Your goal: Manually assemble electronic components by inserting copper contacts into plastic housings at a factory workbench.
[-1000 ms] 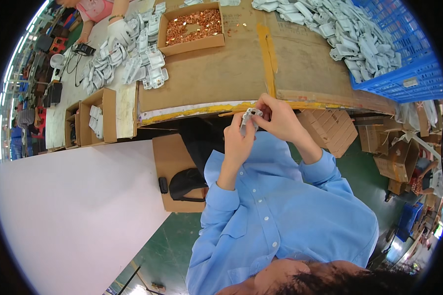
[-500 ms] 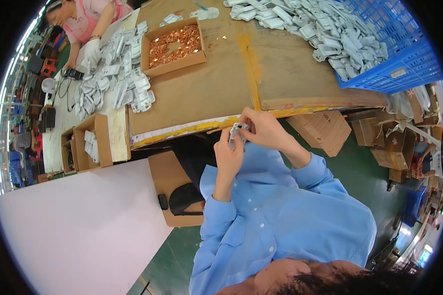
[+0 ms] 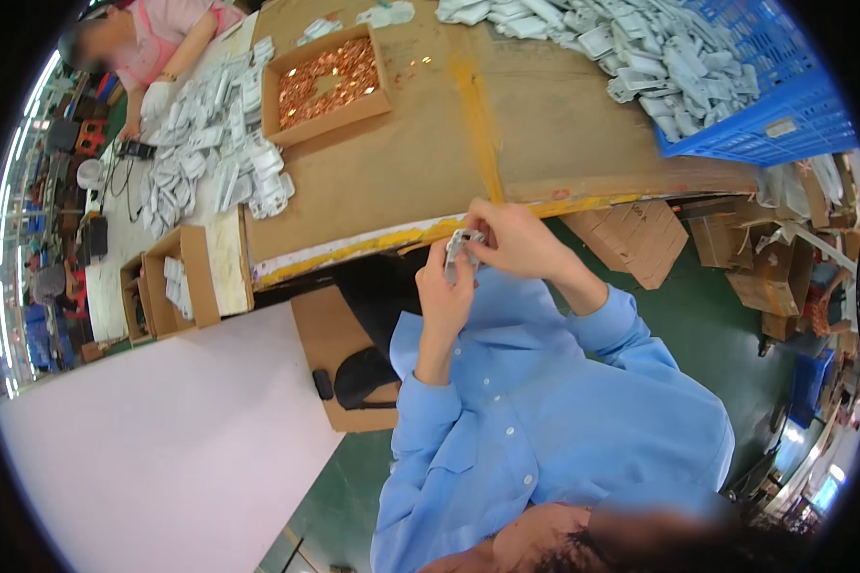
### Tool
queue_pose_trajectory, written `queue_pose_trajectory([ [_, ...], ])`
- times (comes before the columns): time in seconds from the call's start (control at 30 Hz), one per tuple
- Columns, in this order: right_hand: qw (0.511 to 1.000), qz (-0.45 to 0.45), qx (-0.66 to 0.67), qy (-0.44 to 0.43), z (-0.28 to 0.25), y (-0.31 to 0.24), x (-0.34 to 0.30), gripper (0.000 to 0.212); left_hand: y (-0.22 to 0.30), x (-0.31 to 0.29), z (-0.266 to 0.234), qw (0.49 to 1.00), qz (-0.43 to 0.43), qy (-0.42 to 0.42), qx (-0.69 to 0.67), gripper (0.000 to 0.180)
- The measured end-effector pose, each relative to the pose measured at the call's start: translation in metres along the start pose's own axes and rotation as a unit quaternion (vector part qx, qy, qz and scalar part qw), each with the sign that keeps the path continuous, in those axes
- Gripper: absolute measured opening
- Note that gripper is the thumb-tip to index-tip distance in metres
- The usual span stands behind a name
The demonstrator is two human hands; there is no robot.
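Both hands meet at the table's front edge around one light grey moulded housing [image 3: 459,243]. My left hand [image 3: 443,294] grips its lower side between thumb and fingers. My right hand [image 3: 518,241] is closed at its upper right, thumb and fingertips pressed to the part; whether a small piece is also pinched there is hidden. Beyond, on the brown-covered table [image 3: 382,181], stands an open cardboard box [image 3: 339,124] of small copper-coloured pieces. A heap of similar grey housings [image 3: 674,72] lies at the far right, and another pile of housings [image 3: 210,143] at the left.
A blue plastic crate [image 3: 784,119] lies tipped by the right heap. At the far left a co-worker [image 3: 167,43] reaches to the left pile with a gloved hand. A cardboard box [image 3: 196,282] sits at the left edge, a white board [image 3: 162,430] below it. Cartons [image 3: 640,239] stand right.
The view has shifted slightly. My hands stay together on the grey housing, with the right fingers moved a little over its upper side. The co-worker's gloved hand has shifted at the left pile.
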State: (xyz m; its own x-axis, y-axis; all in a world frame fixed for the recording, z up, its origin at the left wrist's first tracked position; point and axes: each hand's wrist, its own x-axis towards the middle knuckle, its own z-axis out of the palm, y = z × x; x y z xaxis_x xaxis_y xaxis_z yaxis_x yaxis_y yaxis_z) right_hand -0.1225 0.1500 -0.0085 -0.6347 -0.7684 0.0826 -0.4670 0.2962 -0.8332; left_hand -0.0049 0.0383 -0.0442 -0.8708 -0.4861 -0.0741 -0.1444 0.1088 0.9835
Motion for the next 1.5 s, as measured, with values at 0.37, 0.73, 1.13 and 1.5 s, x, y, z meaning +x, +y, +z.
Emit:
queue_pose_trajectory([
  [0.37,0.999,-0.005,0.037,-0.035,-0.009,-0.014,0.000,0.019,0.010,-0.011,-0.002,1.000,0.015,-0.001,-0.026,0.020],
  [0.73,1.000,-0.018,0.021,-0.013,-0.008,-0.019,-0.008,0.021,0.015,-0.016,0.002,0.999,0.053,0.009,0.000,0.018],
  [1.13,0.993,-0.014,0.095,-0.071,-0.007,-0.007,0.016,0.020,-0.012,-0.005,-0.044,0.997,0.020,-0.077,-0.017,0.019],
  [1.5,0.967,0.058,0.231,0.090,-0.006,0.080,0.035,0.015,0.005,0.096,-0.132,0.979,-0.008,0.177,-0.104,0.015],
])
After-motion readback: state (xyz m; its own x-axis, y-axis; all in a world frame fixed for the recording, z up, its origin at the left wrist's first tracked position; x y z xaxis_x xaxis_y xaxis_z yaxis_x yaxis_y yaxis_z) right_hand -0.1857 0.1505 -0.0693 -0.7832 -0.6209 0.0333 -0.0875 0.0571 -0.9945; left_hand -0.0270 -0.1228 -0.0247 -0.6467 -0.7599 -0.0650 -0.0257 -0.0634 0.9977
